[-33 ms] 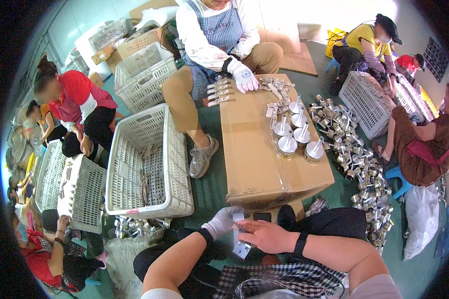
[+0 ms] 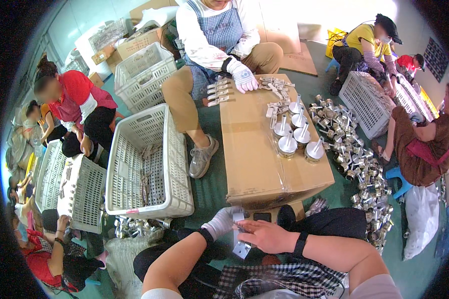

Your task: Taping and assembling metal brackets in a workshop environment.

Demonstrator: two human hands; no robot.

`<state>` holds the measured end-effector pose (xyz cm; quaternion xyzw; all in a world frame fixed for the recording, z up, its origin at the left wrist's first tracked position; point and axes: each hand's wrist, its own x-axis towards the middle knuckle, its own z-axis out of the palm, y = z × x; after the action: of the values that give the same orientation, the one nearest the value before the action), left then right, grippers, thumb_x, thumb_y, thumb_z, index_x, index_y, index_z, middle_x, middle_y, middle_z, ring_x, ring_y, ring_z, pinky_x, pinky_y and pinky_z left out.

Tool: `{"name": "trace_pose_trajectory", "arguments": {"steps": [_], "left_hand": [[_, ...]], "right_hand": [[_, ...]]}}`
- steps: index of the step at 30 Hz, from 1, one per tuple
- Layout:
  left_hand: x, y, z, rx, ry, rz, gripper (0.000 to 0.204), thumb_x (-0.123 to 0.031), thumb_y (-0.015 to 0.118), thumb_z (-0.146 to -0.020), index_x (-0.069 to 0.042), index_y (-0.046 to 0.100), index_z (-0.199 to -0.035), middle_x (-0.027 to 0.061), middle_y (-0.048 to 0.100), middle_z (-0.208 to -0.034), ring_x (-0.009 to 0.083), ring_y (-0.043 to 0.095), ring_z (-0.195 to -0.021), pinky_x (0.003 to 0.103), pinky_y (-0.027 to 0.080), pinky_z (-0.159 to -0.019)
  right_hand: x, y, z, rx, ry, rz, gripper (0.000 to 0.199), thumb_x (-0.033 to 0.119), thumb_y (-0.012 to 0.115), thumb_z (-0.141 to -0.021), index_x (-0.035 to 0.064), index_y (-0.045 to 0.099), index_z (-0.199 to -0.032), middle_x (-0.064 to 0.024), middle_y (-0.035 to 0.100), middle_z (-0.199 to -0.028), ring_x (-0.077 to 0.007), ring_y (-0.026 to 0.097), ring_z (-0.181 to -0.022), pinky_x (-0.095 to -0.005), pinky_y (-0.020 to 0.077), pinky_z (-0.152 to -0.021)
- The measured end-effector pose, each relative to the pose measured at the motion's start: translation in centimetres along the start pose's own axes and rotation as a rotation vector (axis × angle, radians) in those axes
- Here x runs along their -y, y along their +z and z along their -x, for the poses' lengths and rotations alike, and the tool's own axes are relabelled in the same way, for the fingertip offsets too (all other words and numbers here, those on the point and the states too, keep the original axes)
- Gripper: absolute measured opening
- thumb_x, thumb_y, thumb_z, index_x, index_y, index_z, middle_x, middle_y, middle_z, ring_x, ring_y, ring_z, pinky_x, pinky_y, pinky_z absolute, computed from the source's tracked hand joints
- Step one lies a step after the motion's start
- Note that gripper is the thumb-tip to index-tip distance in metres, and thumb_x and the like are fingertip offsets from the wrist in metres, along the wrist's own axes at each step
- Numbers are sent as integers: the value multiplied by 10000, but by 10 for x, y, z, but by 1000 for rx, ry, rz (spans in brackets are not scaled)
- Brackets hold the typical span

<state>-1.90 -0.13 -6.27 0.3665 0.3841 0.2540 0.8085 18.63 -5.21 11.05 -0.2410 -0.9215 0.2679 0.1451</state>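
Note:
My left hand (image 2: 221,223), in a white glove, and my bare right hand (image 2: 266,234), with a black wristband, meet over my lap just below the near edge of a large cardboard box (image 2: 257,159). Both hands grip a small shiny metal piece (image 2: 240,245), which hangs between them. On the right part of the box top stand several round metal parts with upright stems (image 2: 298,135). Flat metal clips (image 2: 277,87) lie at the box's far end.
A person in a checked apron sits across the box, gloved hand (image 2: 244,77) resting on it. A white plastic crate (image 2: 149,159) stands left of the box. A heap of metal parts (image 2: 356,162) covers the floor to the right. Other people sit around more crates.

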Motion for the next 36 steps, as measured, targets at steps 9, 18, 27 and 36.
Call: {"name": "trace_pose_trajectory", "arguments": {"steps": [9,18,27,36], "left_hand": [[11,-15,0,2,76,-247,658,-59,829,-539,1,539,-1127,70,622,-972,127,566,-869,283,483,-756],[17,-16,-4,33,-18,1,669,27,794,-548,12,510,-1154,68,607,-994,140,566,-877,286,485,-768],[18,-15,-6,46,26,-80,666,20,799,-553,22,509,-1153,67,605,-1008,136,560,-892,289,476,-795],[10,-11,0,44,35,-136,659,-40,818,-566,19,513,-1147,72,599,-1046,131,559,-916,291,475,-813]], "right_hand": [[0,4,-2,-18,-24,2,212,132,429,-850,64,491,-1040,-197,486,-1213,-321,443,-1173,-399,388,-952],[0,3,-1,4,-20,14,215,140,426,-854,64,484,-1046,-191,469,-1228,-319,445,-1169,-399,402,-935],[0,1,0,10,-9,3,220,147,424,-858,67,488,-1053,-192,467,-1228,-330,453,-1156,-404,408,-928],[0,1,-2,-15,-21,-21,229,148,433,-868,60,499,-1069,-204,473,-1219,-336,463,-1142,-395,399,-945]]}}
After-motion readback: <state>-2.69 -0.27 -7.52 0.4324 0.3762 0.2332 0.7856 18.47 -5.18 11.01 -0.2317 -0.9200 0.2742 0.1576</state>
